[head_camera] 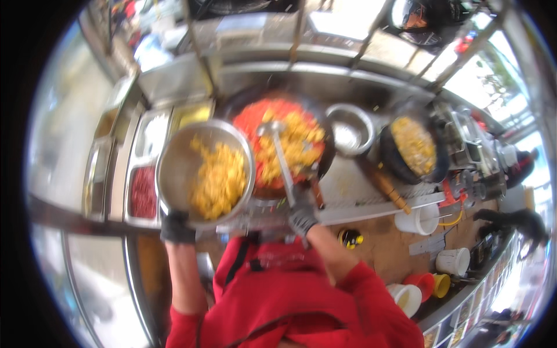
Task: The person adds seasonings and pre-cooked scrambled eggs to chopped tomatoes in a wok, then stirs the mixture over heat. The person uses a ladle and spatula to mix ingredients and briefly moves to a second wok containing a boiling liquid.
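Observation:
My left hand, in a dark glove, grips the near rim of a steel mixing bowl. Yellow scrambled egg lies heaped on the bowl's right side. A metal ladle is in my gloved right hand, its head over the large wok. In that wok, egg pieces lie on a bright red, tomato-like mass. The bowl overlaps the wok's left edge in view; whether they touch I cannot tell. Motion blurs the picture.
A second wok with yellowish food and a wooden handle stand right, near an empty-looking steel pot. Food trays, one with dark red contents, line the left. White buckets stand on the floor. A person's dark sleeve shows far right.

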`<state>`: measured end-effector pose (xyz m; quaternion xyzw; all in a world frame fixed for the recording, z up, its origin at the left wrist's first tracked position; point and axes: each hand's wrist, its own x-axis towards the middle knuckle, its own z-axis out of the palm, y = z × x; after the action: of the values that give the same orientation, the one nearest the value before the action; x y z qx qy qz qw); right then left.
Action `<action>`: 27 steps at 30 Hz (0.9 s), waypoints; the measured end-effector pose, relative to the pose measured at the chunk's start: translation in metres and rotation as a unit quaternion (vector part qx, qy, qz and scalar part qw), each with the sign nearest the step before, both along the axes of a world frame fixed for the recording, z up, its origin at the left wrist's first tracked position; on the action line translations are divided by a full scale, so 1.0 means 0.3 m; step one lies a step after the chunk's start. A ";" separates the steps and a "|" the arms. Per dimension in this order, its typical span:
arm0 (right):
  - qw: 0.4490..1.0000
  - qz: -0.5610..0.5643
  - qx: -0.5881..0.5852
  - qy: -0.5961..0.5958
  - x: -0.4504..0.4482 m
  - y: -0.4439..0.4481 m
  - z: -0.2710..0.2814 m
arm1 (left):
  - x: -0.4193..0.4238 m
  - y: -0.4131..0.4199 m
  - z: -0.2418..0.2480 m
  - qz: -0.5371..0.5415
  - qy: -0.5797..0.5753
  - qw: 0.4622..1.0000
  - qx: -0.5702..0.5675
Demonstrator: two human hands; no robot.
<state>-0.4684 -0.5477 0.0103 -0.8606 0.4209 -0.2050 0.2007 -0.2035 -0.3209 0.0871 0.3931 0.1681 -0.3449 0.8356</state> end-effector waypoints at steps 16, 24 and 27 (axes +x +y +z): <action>0.995 -0.101 -0.002 -0.022 -0.363 0.627 0.207 | -0.318 -0.293 0.025 -0.482 -0.165 0.855 -0.100; 0.768 -0.476 0.165 -0.395 -0.422 1.136 0.165 | -0.686 -0.234 0.019 -0.708 -0.072 0.699 -0.068; 0.568 -0.575 0.209 -0.550 -0.472 1.355 0.104 | -0.824 -0.181 0.041 -0.794 -0.071 0.572 -0.194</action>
<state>-0.6101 -0.1413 0.0415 -0.0918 0.6664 -0.6178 0.4071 -0.4508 -0.3752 0.0995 0.2207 -0.3415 -0.8654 0.2928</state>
